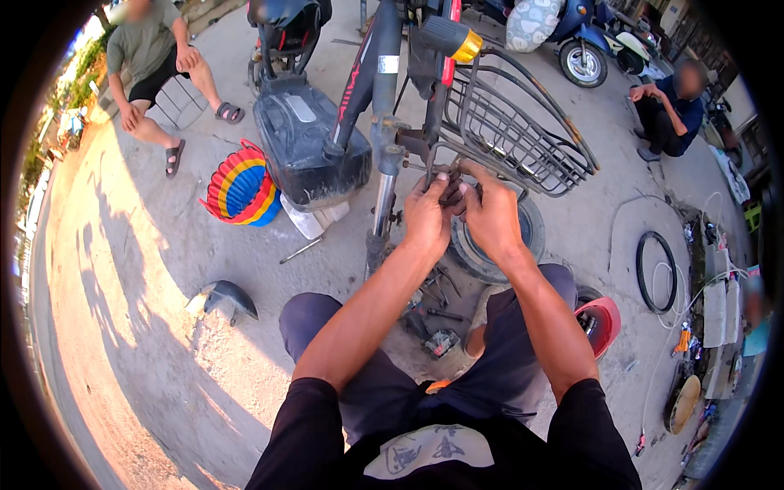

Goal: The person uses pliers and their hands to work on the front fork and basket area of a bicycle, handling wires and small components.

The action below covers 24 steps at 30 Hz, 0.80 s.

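Observation:
My left hand (426,214) and my right hand (492,214) meet at a small dark part under the black wire basket (523,135) of an electric scooter. Both sets of fingers are curled around that part beside the silver front fork (382,196). What the fingers hold is too small and hidden to name. The front wheel (535,233) lies behind my right hand. I sit or crouch with my knees below the hands.
Loose tools (437,314) lie on the concrete between my knees. A red-blue-yellow basket (241,189), a black fender piece (224,298), a tyre ring (656,271) and a red helmet (600,322) are nearby. One person sits at far left (151,57), another crouches at right (670,110).

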Available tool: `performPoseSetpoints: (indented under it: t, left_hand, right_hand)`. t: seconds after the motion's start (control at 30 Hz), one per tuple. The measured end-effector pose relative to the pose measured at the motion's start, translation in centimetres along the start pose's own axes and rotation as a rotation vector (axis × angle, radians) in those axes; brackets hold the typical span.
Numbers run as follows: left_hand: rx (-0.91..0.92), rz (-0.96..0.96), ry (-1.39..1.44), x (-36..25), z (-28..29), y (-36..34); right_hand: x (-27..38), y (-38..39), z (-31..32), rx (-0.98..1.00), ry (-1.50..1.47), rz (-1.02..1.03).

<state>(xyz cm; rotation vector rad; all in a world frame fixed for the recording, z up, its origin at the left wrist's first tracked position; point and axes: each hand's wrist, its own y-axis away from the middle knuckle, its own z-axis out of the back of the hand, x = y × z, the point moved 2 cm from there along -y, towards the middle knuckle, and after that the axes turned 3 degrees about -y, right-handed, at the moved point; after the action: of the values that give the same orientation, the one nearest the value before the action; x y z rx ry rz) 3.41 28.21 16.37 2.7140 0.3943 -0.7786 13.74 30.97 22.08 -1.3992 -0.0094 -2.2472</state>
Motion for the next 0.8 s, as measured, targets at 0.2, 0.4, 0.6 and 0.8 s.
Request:
performPoseSetpoints:
  t: [0.2, 0.4, 0.6, 0.8]
  left_hand:
    - [-0.109, -0.047, -0.032, 0.2, -0.2, -0.9]
    - [0.096, -0.019, 0.01, 0.5, 1.7, -1.6]
    - [0.101, 0.009, -0.032, -0.5, 0.5, -0.7]
    - [-0.106, 0.016, -0.325, -1.3, -1.0, 0.3]
  right_hand:
    - [0.2, -0.7, 0.8, -0.077, -0.064, 0.035]
    - [-1.6, -0.2, 0.0, -0.118, 0.014, 0.211]
    - [-0.5, -0.2, 0.8, -0.133, 0.104, 0.259]
    - [-0.8, 0.1, 1.7, -0.191, 0.079, 0.302]
